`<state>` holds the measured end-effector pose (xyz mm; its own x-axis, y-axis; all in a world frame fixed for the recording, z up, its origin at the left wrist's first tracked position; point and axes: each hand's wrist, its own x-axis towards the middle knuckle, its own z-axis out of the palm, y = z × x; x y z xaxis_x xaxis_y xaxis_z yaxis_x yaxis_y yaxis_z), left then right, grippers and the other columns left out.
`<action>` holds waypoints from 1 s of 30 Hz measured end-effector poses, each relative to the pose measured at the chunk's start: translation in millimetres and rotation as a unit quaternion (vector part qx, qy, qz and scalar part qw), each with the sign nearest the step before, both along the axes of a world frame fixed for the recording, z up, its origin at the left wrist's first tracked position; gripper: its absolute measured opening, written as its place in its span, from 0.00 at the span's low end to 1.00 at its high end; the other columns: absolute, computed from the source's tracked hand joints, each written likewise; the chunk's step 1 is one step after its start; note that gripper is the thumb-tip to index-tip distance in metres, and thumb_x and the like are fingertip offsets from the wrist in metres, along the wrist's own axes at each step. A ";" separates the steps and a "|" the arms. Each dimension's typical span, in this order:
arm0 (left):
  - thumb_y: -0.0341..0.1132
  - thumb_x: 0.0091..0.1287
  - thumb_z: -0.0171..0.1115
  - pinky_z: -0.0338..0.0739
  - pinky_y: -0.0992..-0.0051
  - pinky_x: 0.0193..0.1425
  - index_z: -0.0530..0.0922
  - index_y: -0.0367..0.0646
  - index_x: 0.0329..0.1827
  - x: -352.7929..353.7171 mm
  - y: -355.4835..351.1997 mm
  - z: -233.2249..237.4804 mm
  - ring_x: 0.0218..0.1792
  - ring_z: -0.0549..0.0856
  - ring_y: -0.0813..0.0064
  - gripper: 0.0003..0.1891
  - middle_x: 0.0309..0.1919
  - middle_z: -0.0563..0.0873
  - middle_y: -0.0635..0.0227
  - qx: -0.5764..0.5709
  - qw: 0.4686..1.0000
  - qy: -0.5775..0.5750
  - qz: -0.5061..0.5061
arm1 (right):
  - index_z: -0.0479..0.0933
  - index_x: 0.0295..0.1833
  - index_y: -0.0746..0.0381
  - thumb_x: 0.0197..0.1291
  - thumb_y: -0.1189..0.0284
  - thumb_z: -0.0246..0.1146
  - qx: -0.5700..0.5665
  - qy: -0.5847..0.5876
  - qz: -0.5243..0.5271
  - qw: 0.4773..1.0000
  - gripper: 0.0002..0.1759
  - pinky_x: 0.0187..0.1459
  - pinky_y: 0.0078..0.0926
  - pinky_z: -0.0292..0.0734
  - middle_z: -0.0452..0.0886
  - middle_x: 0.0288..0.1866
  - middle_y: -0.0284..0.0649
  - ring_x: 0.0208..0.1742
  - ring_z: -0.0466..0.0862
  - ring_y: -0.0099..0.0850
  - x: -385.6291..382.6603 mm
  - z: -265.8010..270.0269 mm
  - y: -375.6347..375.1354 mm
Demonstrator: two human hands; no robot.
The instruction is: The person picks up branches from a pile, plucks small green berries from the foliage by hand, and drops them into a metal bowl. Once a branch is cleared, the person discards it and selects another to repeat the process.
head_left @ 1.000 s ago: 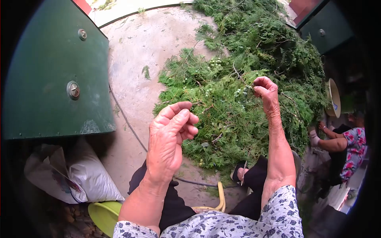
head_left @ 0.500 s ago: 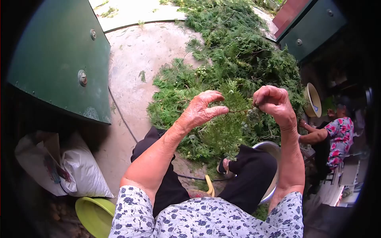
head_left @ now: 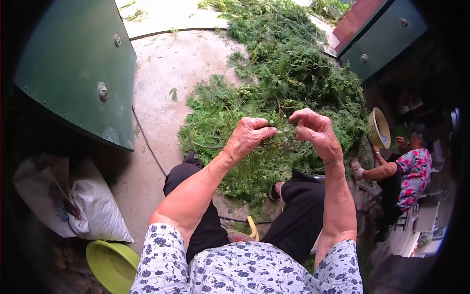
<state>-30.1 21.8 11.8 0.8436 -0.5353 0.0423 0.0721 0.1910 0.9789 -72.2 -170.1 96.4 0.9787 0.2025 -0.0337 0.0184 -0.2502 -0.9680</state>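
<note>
My left hand pinches a leafy evergreen sprig between thumb and fingertips, in front of my chest. Close to the sprig's right side, my right hand has its thumb and forefinger apart, with a gap showing between them. Small pale-green cones or buds sit on the sprig between the hands, too small to make out well. Beneath and beyond both hands lies a large heap of cut evergreen branches, whose green blends with the held sprig.
A metal basin is mostly hidden by my right leg. At left stand a white sack, a yellow-green basin and a green metal door. Another person sits at right near a beige basin. A hose crosses the floor.
My right hand has moved left toward my left hand, and its fingers have parted from their pinch. My left thumb and fingertips have closed together. The view has shifted slightly.
</note>
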 end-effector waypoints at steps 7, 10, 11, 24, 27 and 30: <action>0.34 0.60 0.64 0.62 0.82 0.24 0.78 0.36 0.25 1.2 -13.1 -8.3 0.22 0.66 0.92 0.10 0.16 0.70 0.81 0.122 0.987 -0.101 0.008 | 0.79 0.37 0.64 0.47 0.74 0.67 -0.230 -0.214 -0.046 0.948 0.10 0.34 0.26 0.74 0.78 0.32 0.41 0.33 0.80 0.34 11.9 -30.9 21.9; 0.33 0.60 0.64 0.65 0.83 0.25 0.79 0.36 0.28 -3.8 -25.1 -9.1 0.23 0.68 0.92 0.09 0.17 0.73 0.80 0.064 0.994 -0.088 0.022 | 0.79 0.38 0.66 0.49 0.75 0.65 -0.185 -0.180 -0.051 0.965 0.09 0.33 0.22 0.72 0.78 0.28 0.37 0.30 0.77 0.26 16.6 -49.1 10.5; 0.34 0.60 0.63 0.67 0.83 0.26 0.81 0.35 0.31 -2.2 -25.6 -8.3 0.24 0.70 0.91 0.08 0.18 0.76 0.78 0.088 0.993 -0.077 0.009 | 0.80 0.31 0.66 0.52 0.73 0.64 -0.136 -0.153 -0.090 0.975 0.06 0.31 0.24 0.73 0.79 0.24 0.37 0.28 0.80 0.29 15.5 -52.2 9.7; 0.32 0.60 0.62 0.67 0.84 0.23 0.79 0.40 0.25 21.0 -49.5 -7.5 0.19 0.71 0.89 0.07 0.19 0.77 0.79 -0.030 0.984 0.129 0.121 | 0.73 0.47 0.66 0.60 0.74 0.59 0.354 0.010 -0.211 0.911 0.11 0.25 0.11 0.66 0.76 0.33 0.34 0.27 0.75 0.17 11.1 -67.6 -38.5; 0.32 0.60 0.62 0.68 0.85 0.22 0.79 0.40 0.26 25.5 -55.2 -8.0 0.20 0.71 0.89 0.07 0.19 0.77 0.79 -0.030 0.982 0.135 0.126 | 0.73 0.53 0.66 0.54 0.73 0.66 0.240 0.045 -0.163 0.956 0.21 0.27 0.12 0.63 0.71 0.30 0.25 0.26 0.67 0.14 2.2 -58.0 -34.8; 0.31 0.61 0.61 0.75 0.84 0.23 0.79 0.40 0.31 26.6 -55.1 -14.9 0.22 0.77 0.87 0.04 0.24 0.81 0.75 -0.022 0.988 0.128 0.087 | 0.78 0.43 0.64 0.55 0.69 0.66 0.153 0.046 -0.187 0.969 0.12 0.19 0.09 0.52 0.69 0.22 0.21 0.19 0.61 0.10 6.2 -66.3 -24.2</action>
<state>-3.5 -33.4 -3.1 0.9090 -0.3831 -0.1644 0.2788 0.2654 0.9229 -66.0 -194.3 30.2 0.9813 -0.1517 -0.1182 -0.1075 0.0770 -0.9912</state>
